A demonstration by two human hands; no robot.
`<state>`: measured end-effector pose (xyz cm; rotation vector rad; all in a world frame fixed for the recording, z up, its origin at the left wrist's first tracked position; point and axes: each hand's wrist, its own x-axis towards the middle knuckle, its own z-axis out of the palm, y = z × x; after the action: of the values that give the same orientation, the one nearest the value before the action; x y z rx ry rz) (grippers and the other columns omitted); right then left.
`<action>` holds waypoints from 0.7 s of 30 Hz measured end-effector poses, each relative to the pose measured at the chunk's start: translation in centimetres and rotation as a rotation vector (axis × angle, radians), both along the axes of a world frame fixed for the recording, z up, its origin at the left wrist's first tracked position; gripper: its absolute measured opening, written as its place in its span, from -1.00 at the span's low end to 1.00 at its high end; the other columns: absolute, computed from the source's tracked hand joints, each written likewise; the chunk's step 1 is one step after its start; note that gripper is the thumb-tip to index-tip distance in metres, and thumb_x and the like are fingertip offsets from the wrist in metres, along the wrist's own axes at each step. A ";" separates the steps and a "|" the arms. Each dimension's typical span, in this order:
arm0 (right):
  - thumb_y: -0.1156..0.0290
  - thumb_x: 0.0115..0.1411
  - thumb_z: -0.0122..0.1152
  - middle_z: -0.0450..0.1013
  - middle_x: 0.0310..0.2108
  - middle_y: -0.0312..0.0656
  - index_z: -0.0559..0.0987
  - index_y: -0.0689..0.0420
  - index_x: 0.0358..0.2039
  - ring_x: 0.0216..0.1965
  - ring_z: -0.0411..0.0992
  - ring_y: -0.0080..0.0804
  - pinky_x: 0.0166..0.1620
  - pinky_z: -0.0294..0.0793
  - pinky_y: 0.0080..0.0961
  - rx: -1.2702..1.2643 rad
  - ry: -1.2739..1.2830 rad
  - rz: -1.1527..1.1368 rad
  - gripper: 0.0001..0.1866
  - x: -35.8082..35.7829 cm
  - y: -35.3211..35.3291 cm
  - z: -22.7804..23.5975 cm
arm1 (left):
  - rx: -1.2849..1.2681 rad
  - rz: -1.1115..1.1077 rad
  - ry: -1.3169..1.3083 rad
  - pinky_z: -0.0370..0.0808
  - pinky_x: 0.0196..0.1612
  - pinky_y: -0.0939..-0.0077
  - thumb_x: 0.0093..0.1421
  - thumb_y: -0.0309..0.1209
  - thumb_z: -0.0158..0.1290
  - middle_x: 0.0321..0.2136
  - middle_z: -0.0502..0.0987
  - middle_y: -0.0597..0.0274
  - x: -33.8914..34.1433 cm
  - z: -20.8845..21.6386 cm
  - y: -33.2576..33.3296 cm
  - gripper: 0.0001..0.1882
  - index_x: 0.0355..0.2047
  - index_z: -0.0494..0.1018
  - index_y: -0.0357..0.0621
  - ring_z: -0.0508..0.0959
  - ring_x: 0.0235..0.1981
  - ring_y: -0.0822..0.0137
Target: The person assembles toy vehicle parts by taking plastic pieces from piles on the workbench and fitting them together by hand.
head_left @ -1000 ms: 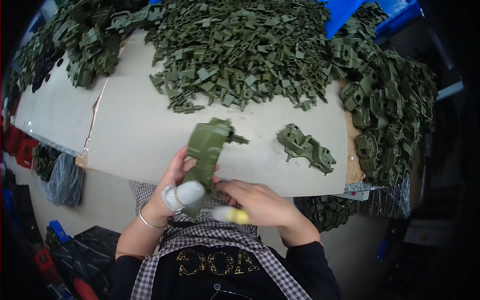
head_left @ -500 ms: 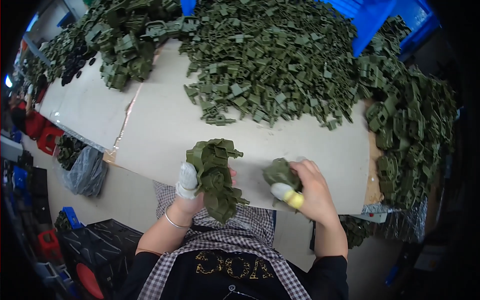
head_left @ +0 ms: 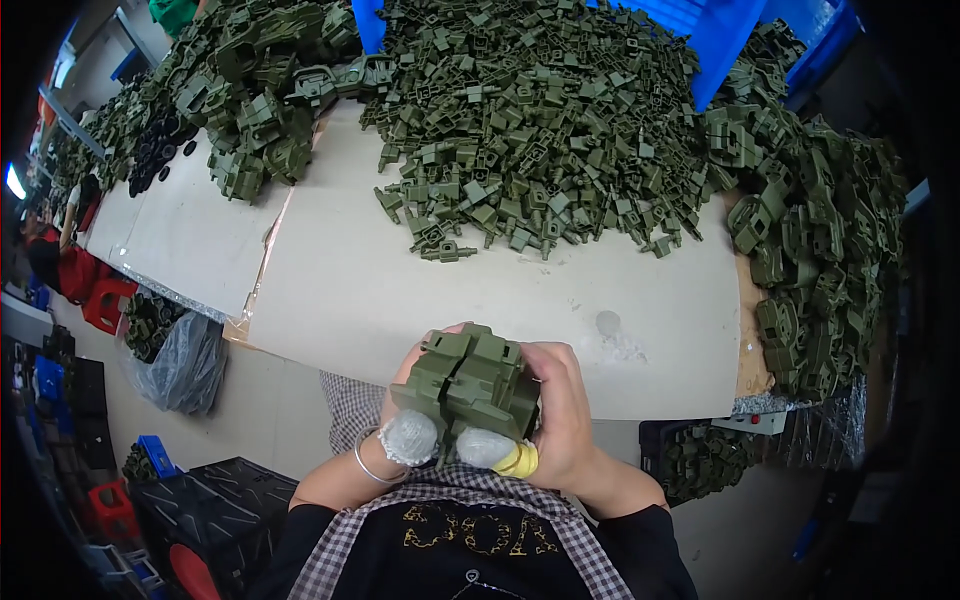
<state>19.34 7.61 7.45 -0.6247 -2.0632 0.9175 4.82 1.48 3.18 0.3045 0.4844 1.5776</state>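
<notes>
In front of my body I hold two olive-green moulded plastic pieces side by side, with a narrow dark gap between them; they look like toy vehicle bodies. My left hand (head_left: 407, 436) is closed around the left plastic piece (head_left: 430, 375), its white-wrapped thumb on the near side. Closed on the right plastic piece (head_left: 497, 368) is my right hand (head_left: 562, 415), whose thumb has a white wrap and a yellow band. Most of my left fingers are hidden behind the pieces.
A large heap of small green plastic parts (head_left: 540, 150) covers the table's (head_left: 480, 300) far side. Bigger green body pieces (head_left: 825, 250) are piled at the right, others (head_left: 265, 140) at the far left. Blue bins (head_left: 735, 50) stand behind; a grey plastic bag (head_left: 180, 355) lies below left.
My hands have come together from apart, bringing the two green pieces side by side. The left piece has been turned, and the right one has moved left and nearer to me.
</notes>
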 end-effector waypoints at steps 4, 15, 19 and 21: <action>0.17 -0.18 0.38 0.23 -0.23 0.02 0.21 0.39 -0.07 -0.21 0.24 -0.13 -0.16 0.29 -0.35 0.011 0.013 -0.022 -0.21 -0.6 -1.5 -1.4 | 0.041 0.010 0.028 0.37 0.03 0.40 0.23 -0.35 -0.18 -0.06 0.35 0.12 0.5 0.0 -0.6 -0.63 0.02 0.20 -0.22 0.40 -0.05 0.29; 0.45 -0.07 0.29 0.24 -0.19 -0.11 0.15 0.28 -0.01 -0.16 0.31 -0.31 -0.05 0.28 -0.46 -0.612 0.147 0.083 -0.35 -0.4 -0.7 -2.9 | 0.033 0.001 0.759 0.29 -0.02 0.55 0.13 -0.43 0.01 -0.14 0.37 0.24 -0.3 -2.3 -0.1 -0.56 0.00 0.19 -0.27 0.37 -0.11 0.44; 0.45 -0.08 0.29 0.23 -0.20 -0.11 0.16 0.29 -0.02 -0.18 0.31 -0.30 -0.09 0.29 -0.46 -0.509 0.112 0.031 -0.35 -0.5 -1.0 -3.5 | 0.030 0.049 0.768 0.30 -0.02 0.56 0.13 -0.46 0.00 -0.14 0.38 0.23 0.5 -2.7 -0.2 -0.57 0.00 0.20 -0.27 0.37 -0.11 0.44; 0.42 -0.08 0.29 0.21 -0.21 -0.09 0.16 0.30 -0.03 -0.20 0.30 -0.27 -0.11 0.29 -0.43 -0.422 0.071 0.003 -0.34 -0.5 -1.0 -3.7 | -0.014 0.027 0.556 0.30 -0.02 0.55 0.13 -0.48 -0.01 -0.14 0.38 0.22 0.6 -2.4 -0.3 -0.59 -0.01 0.20 -0.27 0.38 -0.11 0.43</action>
<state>18.83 6.63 3.78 -0.7942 -1.8178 1.3723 5.44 1.23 0.74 0.7364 0.9288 1.5052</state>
